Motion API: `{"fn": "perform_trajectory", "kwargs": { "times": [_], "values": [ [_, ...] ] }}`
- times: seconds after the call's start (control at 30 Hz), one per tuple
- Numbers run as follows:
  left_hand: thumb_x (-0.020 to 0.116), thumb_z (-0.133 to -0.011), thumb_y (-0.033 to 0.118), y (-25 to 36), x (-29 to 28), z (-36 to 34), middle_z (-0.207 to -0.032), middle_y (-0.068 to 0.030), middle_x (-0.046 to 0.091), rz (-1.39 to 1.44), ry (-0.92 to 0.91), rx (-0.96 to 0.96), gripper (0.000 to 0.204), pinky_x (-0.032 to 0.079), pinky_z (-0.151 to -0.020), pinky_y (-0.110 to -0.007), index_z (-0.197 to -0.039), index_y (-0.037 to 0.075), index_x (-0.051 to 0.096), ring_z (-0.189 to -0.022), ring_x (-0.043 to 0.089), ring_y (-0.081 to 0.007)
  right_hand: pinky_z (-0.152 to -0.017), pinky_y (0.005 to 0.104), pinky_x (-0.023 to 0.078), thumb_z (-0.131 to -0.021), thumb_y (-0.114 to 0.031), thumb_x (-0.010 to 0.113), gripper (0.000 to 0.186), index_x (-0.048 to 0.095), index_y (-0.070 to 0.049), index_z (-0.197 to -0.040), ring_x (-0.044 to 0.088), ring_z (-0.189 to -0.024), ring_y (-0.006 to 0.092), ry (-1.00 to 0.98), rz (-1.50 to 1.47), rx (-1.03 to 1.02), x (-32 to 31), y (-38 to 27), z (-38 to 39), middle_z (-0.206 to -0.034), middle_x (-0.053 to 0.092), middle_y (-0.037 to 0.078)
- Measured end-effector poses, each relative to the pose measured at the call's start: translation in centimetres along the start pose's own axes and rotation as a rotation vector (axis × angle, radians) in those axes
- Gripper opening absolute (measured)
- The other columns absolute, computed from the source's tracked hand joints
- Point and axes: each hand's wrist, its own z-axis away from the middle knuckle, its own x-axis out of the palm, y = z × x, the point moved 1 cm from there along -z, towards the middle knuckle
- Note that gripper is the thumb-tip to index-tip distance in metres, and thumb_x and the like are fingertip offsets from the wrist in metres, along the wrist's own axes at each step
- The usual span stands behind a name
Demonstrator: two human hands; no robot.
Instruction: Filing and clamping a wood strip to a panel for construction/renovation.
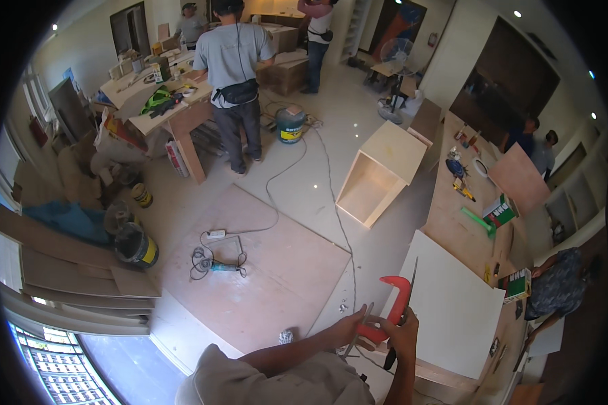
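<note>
Low in the middle, both of my hands are at a red curved tool (400, 297), like a saw frame. My left hand (351, 325) is closed near its lower end, with a thin grey strip rising beside the fingers. My right hand (402, 332) grips the tool, along with a long narrow dark blade that points up and a black handle (390, 358) below the fist; how these pieces join is unclear. A large white sheet (452, 304) lies on the bench just right of my hands.
A corded power tool (224, 267) rests on a floor panel (263, 297). An open wooden box (378, 162) stands ahead. Buckets (134, 243) and stacked boards (81, 283) are left. Several people work around cluttered benches, one person (233, 94) ahead, another (562, 283) at right.
</note>
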Motion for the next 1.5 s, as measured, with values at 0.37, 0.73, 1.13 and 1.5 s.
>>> {"fn": "perform_trajectory", "kwargs": {
  "times": [0.37, 0.73, 1.13, 1.5],
  "values": [
    [0.047, -0.106, 0.021, 4.4, -0.4, 3.5, -0.111, -0.0190, 0.066, -0.298, 0.321, 0.176, 0.032, 0.061, -0.085, -0.040, -0.125, -0.003, 0.050, -0.093, 0.072, -0.0297, -0.057, 0.0319, 0.050, -0.075, -0.026, 0.080, 0.048, 0.058, 0.003, -0.106, 0.060, -0.068, 0.0160, -0.139, 0.057, 0.014, 4.2, -1.6, -2.3, -0.084, 0.063, 0.011],
    [0.061, -0.099, 0.020, 5.7, -7.7, 8.9, -0.103, -0.0131, 0.066, -0.187, 0.515, 0.325, 0.026, 0.061, -0.075, -0.044, -0.118, 0.003, 0.056, -0.080, 0.071, -0.0317, -0.039, 0.0302, 0.043, -0.085, -0.029, 0.076, 0.039, 0.059, 0.000, -0.103, 0.053, -0.044, 0.0141, 0.295, -0.097, 0.167, -3.8, 9.6, -1.1, -0.067, 0.059, 0.007],
    [0.067, -0.096, 0.024, 2.7, -6.9, 11.5, -0.096, -0.0119, 0.068, -0.150, 0.759, 0.496, 0.032, 0.061, -0.074, -0.038, -0.118, 0.003, 0.059, -0.081, 0.071, -0.0253, -0.077, 0.0510, 0.054, -0.085, -0.022, 0.067, 0.031, 0.052, -0.003, -0.103, 0.068, -0.087, 0.0439, 0.443, 0.416, 0.150, -14.7, 25.9, -7.3, -0.088, 0.069, 0.022],
    [0.060, -0.099, 0.021, -3.2, 2.7, 0.3, -0.106, -0.0150, 0.067, -0.239, 0.762, 0.431, 0.033, 0.060, -0.080, -0.040, -0.124, 0.000, 0.055, -0.086, 0.071, -0.0294, -0.078, 0.0531, 0.056, -0.093, -0.023, 0.063, 0.030, 0.047, -0.006, -0.113, 0.066, -0.096, 0.0419, 0.253, 0.699, 0.032, -22.0, 32.9, -10.9, -0.102, 0.064, 0.021]
  ]
}}
